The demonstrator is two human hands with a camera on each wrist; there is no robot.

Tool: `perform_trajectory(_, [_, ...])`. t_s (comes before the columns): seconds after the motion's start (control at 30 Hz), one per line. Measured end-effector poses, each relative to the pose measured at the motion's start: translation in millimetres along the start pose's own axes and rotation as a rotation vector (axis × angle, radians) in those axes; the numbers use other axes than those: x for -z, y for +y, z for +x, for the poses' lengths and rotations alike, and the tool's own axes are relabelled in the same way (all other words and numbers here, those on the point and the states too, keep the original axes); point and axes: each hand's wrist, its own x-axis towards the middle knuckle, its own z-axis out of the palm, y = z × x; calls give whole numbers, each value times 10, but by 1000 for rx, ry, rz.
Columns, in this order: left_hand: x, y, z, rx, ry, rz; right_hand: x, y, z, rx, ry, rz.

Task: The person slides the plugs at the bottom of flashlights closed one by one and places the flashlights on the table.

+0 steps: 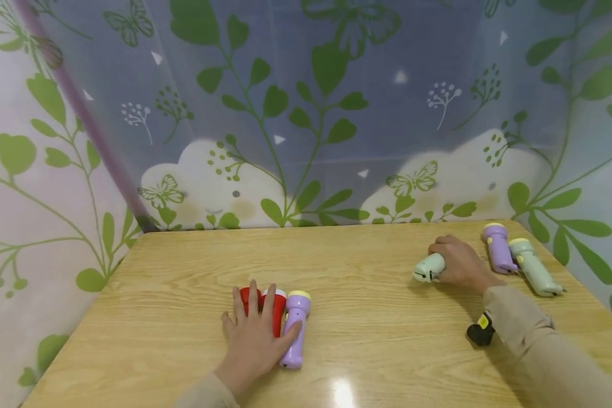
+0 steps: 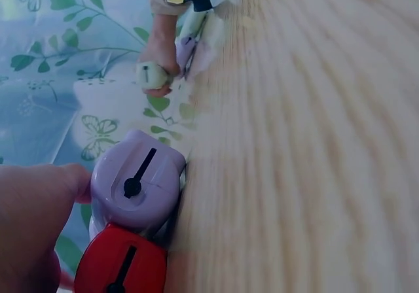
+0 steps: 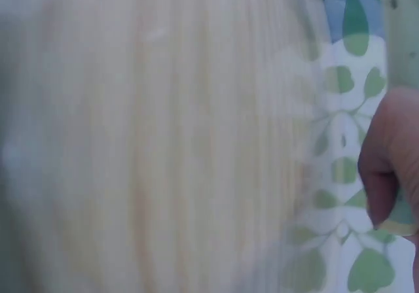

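Observation:
My left hand point(image 1: 255, 343) lies with spread, straight fingers over a red flashlight point(image 1: 278, 311) with a white rim and another red piece point(image 1: 245, 294), mostly hidden under the fingers. Its thumb touches a purple flashlight point(image 1: 298, 320) with a yellow rim, lying alongside. The left wrist view gives the tail ends of the purple flashlight point(image 2: 141, 182) and a red one point(image 2: 124, 263), side by side. Toward the right, my right hand point(image 1: 461, 263) grips a pale green flashlight point(image 1: 428, 268), held above the table with its tail end facing left.
At the table's right side lie another purple flashlight point(image 1: 500, 249) and another pale green flashlight point(image 1: 535, 269), close together. A black strap piece with a yellow mark point(image 1: 481, 331) sits at the right wrist. Leaf-patterned cloth point(image 1: 326, 170) hangs behind the wooden table point(image 1: 362, 317).

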Motion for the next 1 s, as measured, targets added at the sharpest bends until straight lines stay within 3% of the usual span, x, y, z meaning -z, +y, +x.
perform_trajectory(0.1, [47, 23, 1, -7, 3, -7, -17, -109, -8, 1, 86, 24])
perform_trajectory(0.27, [170, 67, 52, -41, 73, -39, -16, -333, 59, -15, 222, 73])
perform_trajectory(0.47, [201, 61, 86, -64, 94, -65, 55, -567, 189, 20, 316, 132])
perform_trajectory(0.57, [211, 83, 91, -149, 195, -128, 110, -686, 225, 56, 353, 179])
perform_trajectory(0.63, [262, 148, 90, -237, 278, -207, 149, -772, 246, 96, 377, 224])
perform_trajectory(0.7, [349, 261, 68, -325, 310, -324, 192, -871, 276, 153, 391, 276])
perform_trajectory(0.77, [460, 411, 33, -424, 293, -471, 247, -983, 316, 210, 398, 313])
perform_trajectory(0.9, [657, 747, -38, -586, 176, -719, 393, -1227, 378, 314, 400, 356])
perform_trajectory(1.0, [744, 971, -45, -645, 92, -836, 484, -1396, 384, 375, 403, 377])
